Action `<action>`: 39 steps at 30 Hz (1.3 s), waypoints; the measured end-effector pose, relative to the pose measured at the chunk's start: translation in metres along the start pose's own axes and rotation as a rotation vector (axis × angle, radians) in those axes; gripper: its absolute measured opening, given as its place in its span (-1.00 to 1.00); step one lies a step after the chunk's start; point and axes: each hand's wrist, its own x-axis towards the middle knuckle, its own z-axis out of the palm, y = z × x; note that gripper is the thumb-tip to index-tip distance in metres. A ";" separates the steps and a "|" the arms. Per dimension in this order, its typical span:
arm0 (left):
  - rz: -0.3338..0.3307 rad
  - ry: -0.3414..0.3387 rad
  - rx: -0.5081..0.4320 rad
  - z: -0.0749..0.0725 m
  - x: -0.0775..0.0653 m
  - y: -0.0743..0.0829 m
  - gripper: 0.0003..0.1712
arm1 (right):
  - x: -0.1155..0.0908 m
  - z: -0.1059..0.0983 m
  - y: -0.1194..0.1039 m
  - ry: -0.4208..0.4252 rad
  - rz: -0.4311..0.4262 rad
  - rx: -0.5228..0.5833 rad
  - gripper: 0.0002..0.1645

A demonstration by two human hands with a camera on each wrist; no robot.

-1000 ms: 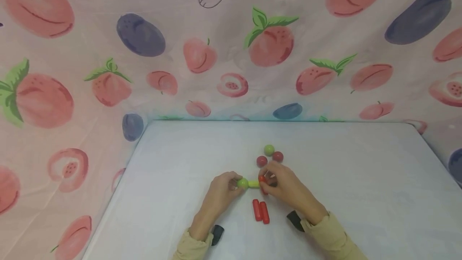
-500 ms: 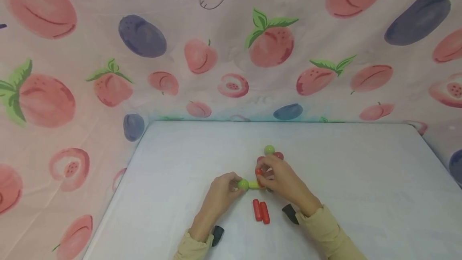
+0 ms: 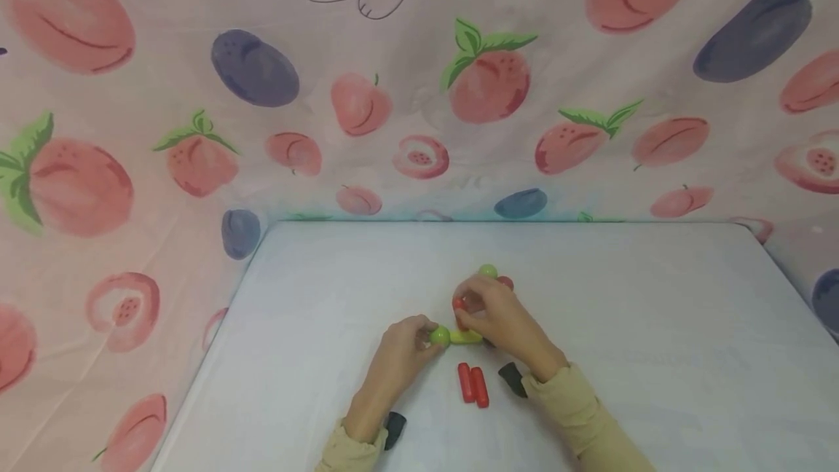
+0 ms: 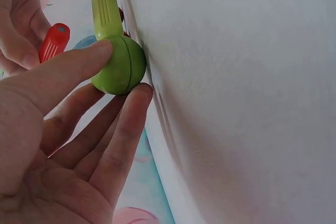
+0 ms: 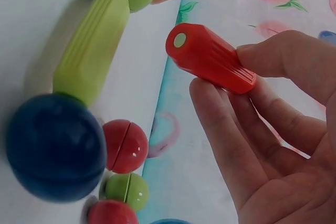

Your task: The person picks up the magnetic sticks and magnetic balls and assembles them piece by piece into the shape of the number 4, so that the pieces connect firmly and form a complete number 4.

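My left hand [image 3: 401,355] pinches a green ball [image 4: 119,69] between thumb and fingers. Joined to that ball is a ribbed yellow-green magnetic rod [image 5: 92,48], and a dark blue ball [image 5: 56,146] sits at the rod's other end. My right hand [image 3: 503,320] pinches a ribbed red magnetic rod [image 5: 210,59] by one end. A pale disc shows on the rod's free end, which points toward the left hand's green ball, apart from it. In the head view the right hand mostly hides the blue ball.
Two red rods [image 3: 466,383] lie side by side on the white table [image 3: 655,355], nearer me than the joined pieces. Beyond the right hand are a loose green ball [image 3: 488,270] and red balls [image 5: 126,145], partly covered in the head view. Fruit-printed cloth [image 3: 419,93] hangs behind.
My right hand has moved left and slightly away from me, lifting the red rod off the blue-ball end toward the green ball. My left hand has stayed nearly still.
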 end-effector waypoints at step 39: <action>0.020 0.016 -0.036 0.000 0.000 -0.001 -0.69 | 0.028 0.030 -0.005 0.046 0.128 -0.054 -0.78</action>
